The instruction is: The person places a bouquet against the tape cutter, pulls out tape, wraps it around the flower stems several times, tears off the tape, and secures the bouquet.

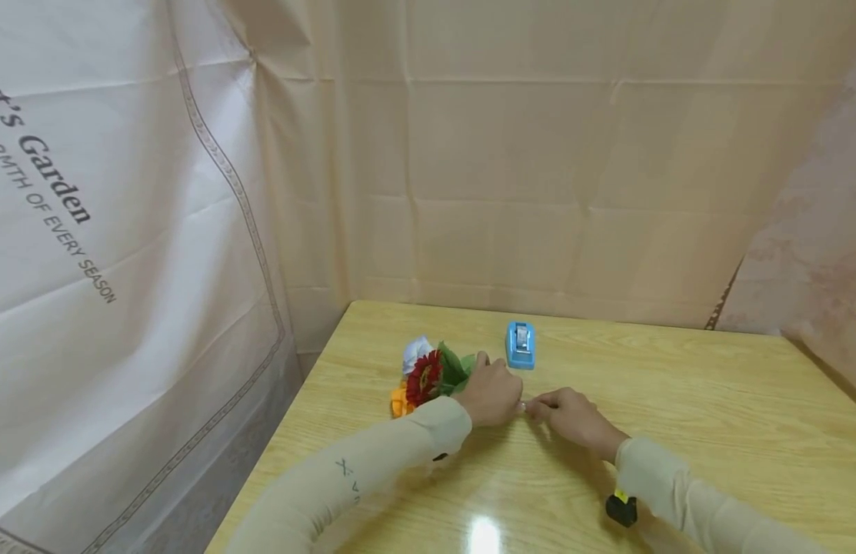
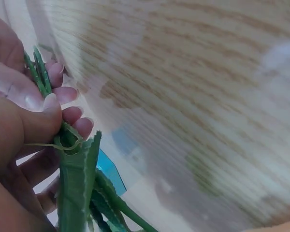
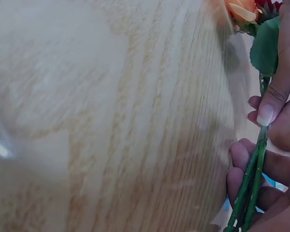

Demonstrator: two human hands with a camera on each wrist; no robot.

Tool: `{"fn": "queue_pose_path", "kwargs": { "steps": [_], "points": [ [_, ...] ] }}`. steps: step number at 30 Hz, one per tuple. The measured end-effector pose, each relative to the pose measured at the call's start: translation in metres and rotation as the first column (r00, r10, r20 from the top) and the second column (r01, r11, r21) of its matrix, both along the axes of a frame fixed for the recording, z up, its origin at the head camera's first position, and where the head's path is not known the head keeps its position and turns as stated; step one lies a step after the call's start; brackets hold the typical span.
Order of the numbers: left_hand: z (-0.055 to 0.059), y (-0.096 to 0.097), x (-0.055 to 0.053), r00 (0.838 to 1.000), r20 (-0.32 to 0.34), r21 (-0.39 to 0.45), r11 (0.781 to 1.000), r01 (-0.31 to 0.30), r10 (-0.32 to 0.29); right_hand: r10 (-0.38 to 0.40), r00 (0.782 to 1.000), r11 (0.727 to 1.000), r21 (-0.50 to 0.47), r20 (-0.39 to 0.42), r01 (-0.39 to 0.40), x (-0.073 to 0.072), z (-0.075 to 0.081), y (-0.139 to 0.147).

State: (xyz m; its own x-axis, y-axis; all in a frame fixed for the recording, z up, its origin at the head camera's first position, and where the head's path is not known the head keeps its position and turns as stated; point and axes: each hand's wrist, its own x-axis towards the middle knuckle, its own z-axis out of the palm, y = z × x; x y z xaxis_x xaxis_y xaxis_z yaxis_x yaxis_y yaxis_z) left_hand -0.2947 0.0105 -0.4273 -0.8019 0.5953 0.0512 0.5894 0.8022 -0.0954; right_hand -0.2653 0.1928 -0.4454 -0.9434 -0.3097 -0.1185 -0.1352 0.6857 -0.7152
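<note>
A bunch of artificial flowers (image 1: 425, 377) lies to the left of my hands in the head view, with red, orange and white blooms and green leaves. My left hand (image 1: 492, 391) grips the stems just below the leaves, its thumb pressed along them in the right wrist view. Farther down, my right hand (image 1: 571, 415) has its fingers curled about the lower part of the green stems (image 3: 251, 186). Between the two hands is a small shiny spot at the stems. The cut stem ends (image 2: 35, 67) stick out past the right hand's fingers in the left wrist view.
A blue tape dispenser (image 1: 521, 346) stands on the wooden table (image 1: 677, 385) just beyond the hands. Beige cloth (image 1: 504, 154) hangs behind the table, and a printed white cloth (image 1: 123, 231) hangs at the left. A black wrist camera (image 1: 621, 508) sits under the right sleeve.
</note>
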Motion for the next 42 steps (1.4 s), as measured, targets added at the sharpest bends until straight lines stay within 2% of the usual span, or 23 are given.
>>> {"fn": "queue_pose_path", "kwargs": {
  "steps": [3, 8, 12, 17, 20, 22, 24, 26, 27, 28, 30, 33, 34, 36, 39, 42],
  "points": [
    [0.001, 0.001, 0.002, 1.0, -0.009, 0.006, 1.0, 0.002, -0.001, 0.013, 0.999, 1.0, 0.022, -0.041, -0.012, -0.001, 0.0, 0.001],
    [0.0, 0.002, 0.004, 0.997, -0.068, -0.013, 1.0, 0.021, -0.022, 0.056, 0.988, 0.994, 0.097, -0.146, -0.042, -0.004, -0.003, 0.003],
    [-0.001, 0.003, 0.005, 0.993, -0.112, -0.041, 0.999, 0.034, -0.038, 0.065, 0.983, 0.994, 0.102, -0.174, -0.048, -0.006, -0.004, 0.004],
    [-0.002, 0.005, 0.007, 0.986, -0.155, -0.102, 0.994, 0.049, -0.064, 0.036, 0.981, 0.996, 0.088, -0.19, -0.019, -0.004, -0.005, 0.002],
    [-0.002, 0.005, 0.006, 0.984, -0.152, -0.122, 0.99, 0.07, -0.088, 0.041, 0.972, 0.996, 0.09, -0.23, -0.021, -0.003, -0.006, 0.003],
    [0.0, 0.004, 0.002, 0.989, -0.113, -0.106, 0.991, 0.086, -0.098, 0.047, 0.966, 0.996, 0.085, -0.254, -0.026, -0.003, -0.006, 0.003],
    [0.003, 0.003, -0.004, 0.993, -0.041, -0.075, 0.992, 0.103, -0.106, 0.054, 0.961, 0.997, 0.076, -0.271, -0.035, -0.003, -0.006, 0.004],
    [0.007, 0.002, -0.01, 0.993, 0.065, -0.037, 0.994, 0.099, -0.097, 0.057, 0.957, 0.997, 0.067, -0.285, -0.039, -0.003, -0.005, 0.004],
    [0.01, 0.002, -0.014, 0.988, 0.129, -0.016, 0.996, 0.09, -0.087, 0.055, 0.956, 0.997, 0.065, -0.29, -0.038, -0.003, -0.006, 0.004],
    [0.013, 0.002, -0.016, 0.978, 0.197, 0.004, 0.997, 0.074, -0.073, 0.053, 0.956, 0.997, 0.062, -0.289, -0.037, -0.003, -0.006, 0.004],
    [0.022, 0.002, -0.017, 0.946, 0.322, 0.018, 0.999, 0.032, -0.036, 0.053, 0.954, 0.998, 0.06, -0.295, -0.037, -0.003, -0.006, 0.003],
    [0.032, 0.002, -0.018, 0.895, 0.447, 0.022, 1.0, -0.019, 0.007, 0.049, 0.955, 0.998, 0.059, -0.292, -0.033, -0.003, -0.007, 0.003],
    [0.034, 0.002, -0.018, 0.884, 0.466, 0.025, 0.999, -0.03, 0.015, 0.05, 0.956, 0.998, 0.058, -0.289, -0.035, -0.002, -0.007, 0.003],
    [0.036, 0.002, -0.018, 0.882, 0.471, 0.028, 0.999, -0.036, 0.018, 0.051, 0.956, 0.998, 0.058, -0.289, -0.036, -0.003, -0.007, 0.003],
    [0.033, 0.002, -0.017, 0.904, 0.428, 0.04, 0.998, -0.046, 0.025, 0.056, 0.956, 0.997, 0.058, -0.288, -0.041, -0.003, -0.006, 0.003],
    [0.027, 0.002, -0.016, 0.936, 0.351, 0.049, 0.998, -0.044, 0.024, 0.04, 0.965, 0.998, 0.048, -0.26, -0.028, -0.002, -0.006, 0.002]
  ]
}}
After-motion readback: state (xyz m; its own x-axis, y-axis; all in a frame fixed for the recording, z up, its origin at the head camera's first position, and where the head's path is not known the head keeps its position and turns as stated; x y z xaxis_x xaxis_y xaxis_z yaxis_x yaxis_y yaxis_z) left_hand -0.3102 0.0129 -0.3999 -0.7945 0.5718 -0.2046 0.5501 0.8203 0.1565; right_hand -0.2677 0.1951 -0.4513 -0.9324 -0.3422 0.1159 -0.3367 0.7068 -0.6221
